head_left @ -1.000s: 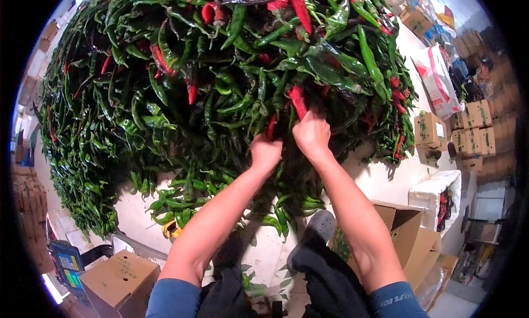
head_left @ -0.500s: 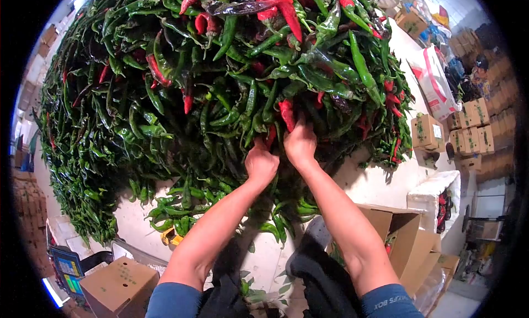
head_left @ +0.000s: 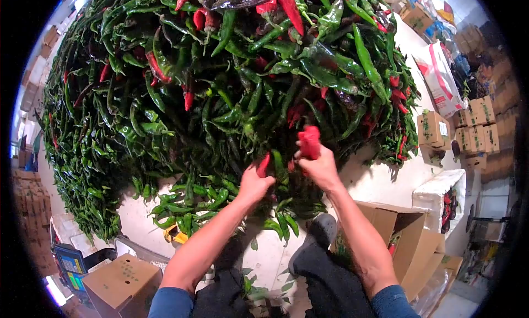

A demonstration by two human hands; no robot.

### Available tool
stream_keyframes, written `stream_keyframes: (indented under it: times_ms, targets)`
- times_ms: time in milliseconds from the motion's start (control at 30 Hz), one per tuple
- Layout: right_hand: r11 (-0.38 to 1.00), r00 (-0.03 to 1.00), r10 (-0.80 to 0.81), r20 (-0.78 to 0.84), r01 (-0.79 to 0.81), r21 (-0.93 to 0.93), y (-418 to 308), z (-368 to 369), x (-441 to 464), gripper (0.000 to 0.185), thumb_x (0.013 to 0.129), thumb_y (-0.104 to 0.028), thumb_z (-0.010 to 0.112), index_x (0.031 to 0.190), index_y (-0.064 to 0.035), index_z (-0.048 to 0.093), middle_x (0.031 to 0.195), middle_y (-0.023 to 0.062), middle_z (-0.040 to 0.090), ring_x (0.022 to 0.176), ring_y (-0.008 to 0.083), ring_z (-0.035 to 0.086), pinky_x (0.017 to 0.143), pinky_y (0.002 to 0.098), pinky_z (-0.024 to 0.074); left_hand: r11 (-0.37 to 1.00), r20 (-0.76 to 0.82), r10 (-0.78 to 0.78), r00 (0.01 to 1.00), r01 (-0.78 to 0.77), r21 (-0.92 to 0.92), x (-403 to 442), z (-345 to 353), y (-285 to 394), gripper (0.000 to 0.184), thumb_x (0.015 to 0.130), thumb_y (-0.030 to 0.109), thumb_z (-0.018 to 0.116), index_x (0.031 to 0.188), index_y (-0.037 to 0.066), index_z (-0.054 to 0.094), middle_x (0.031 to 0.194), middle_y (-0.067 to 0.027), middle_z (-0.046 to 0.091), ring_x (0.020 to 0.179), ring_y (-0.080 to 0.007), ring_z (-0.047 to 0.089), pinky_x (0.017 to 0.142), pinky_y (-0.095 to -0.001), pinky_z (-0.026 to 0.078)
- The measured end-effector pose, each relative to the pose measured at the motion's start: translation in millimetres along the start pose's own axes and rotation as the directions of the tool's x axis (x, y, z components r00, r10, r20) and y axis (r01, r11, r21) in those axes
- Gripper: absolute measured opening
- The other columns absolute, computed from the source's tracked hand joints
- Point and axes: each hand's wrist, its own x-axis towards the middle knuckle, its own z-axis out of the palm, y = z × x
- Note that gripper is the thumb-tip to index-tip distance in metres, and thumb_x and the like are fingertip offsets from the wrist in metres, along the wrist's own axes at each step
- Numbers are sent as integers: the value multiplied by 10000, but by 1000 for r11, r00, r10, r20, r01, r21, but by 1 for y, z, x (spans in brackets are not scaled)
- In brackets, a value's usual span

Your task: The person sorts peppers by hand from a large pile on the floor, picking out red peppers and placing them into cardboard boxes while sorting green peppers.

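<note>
A large heap of mostly green chili peppers (head_left: pixel 182 98), mixed with red ones, rises in front of me. At its lower front edge my left hand (head_left: pixel 255 185) is closed on a red chili pepper (head_left: pixel 264 164), whose tip shows above the thumb. My right hand (head_left: pixel 321 168) grips another red chili pepper (head_left: pixel 309 140), held up off the heap and slightly blurred. A long green pepper (head_left: pixel 277 162) is between the two hands. Loose green peppers (head_left: pixel 284 223) lie on the floor below them.
Beside my right leg stands an open cardboard box (head_left: pixel 405 235), with a white foam box (head_left: pixel 441 199) of dark red peppers behind it. At the left are a closed carton (head_left: pixel 122 282) and a device with a blue screen (head_left: pixel 70 264). Stacked cartons (head_left: pixel 479 125) line the right.
Both hands have come back from the heap toward me, drawing slightly apart. The right hand has pulled a red chili pepper out; the left has drawn one back too.
</note>
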Motion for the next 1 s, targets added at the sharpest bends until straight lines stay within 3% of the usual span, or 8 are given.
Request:
stream_keyframes:
  times_ms: [100,300,433,567,633,833,867,1000]
  targets:
    - [968,998,68,-2,-66,243,-3,-20,-17,384,783,-20,721,1153,21,625,931,62,691,780,146,660,751,291,541,995,-116,-87,989,91,29,-18,-22,-19,405,742,75,682,1132,-2,599,916,-66,643,784,-174,595,748,-323,507]
    - [873,973,215,-80,-155,463,-4,-35,-25,367,816,-72,736,1140,38,604,934,93,686,758,182,676,691,324,567,959,-272,152,950,-75,274,-74,-28,37,344,825,230,758,1067,7,658,907,-99,720,833,-163,682,801,-315,535]
    - [807,979,195,-59,-126,577,-18,-24,-7,249,850,-97,696,1054,25,622,940,127,693,727,208,682,684,357,595,748,-43,583,812,-514,420,-42,9,122,359,816,138,709,1154,46,631,1087,-190,673,974,-373,678,852,-411,545]
    - [639,969,247,-20,-147,755,-27,-11,30,213,860,-14,629,1068,34,632,972,131,686,809,251,691,720,389,604,789,-35,74,997,-37,613,77,30,162,447,741,208,669,1149,26,651,1022,-228,708,1002,-408,674,860,-461,536]
    - [598,981,187,58,-160,785,-30,-15,38,222,854,-26,641,1071,21,644,978,109,701,867,241,693,727,391,601,790,32,28,999,-42,611,113,38,158,499,751,264,690,1193,38,644,1079,-226,701,1035,-380,677,870,-430,539]
    - [663,941,324,99,-300,685,-30,-36,36,236,851,-70,717,1070,-1,663,985,89,714,854,226,693,755,372,590,877,73,144,987,-162,452,121,52,122,636,701,369,796,1234,62,633,1175,-189,688,1062,-319,677,881,-399,531]
    - [703,957,288,44,-242,669,-33,-37,36,242,848,-65,725,1074,-4,666,986,89,715,851,225,693,763,372,589,898,126,218,968,-249,362,120,57,114,401,851,240,706,1198,43,668,955,-112,742,814,-183,695,679,-344,558]
    - [672,973,231,-26,-141,727,-39,-43,47,264,816,7,733,1075,-3,687,963,100,723,858,230,708,760,362,593,951,105,253,962,-228,-207,103,56,123,268,886,104,656,1131,-2,681,866,-109,726,717,-217,680,619,-349,548]
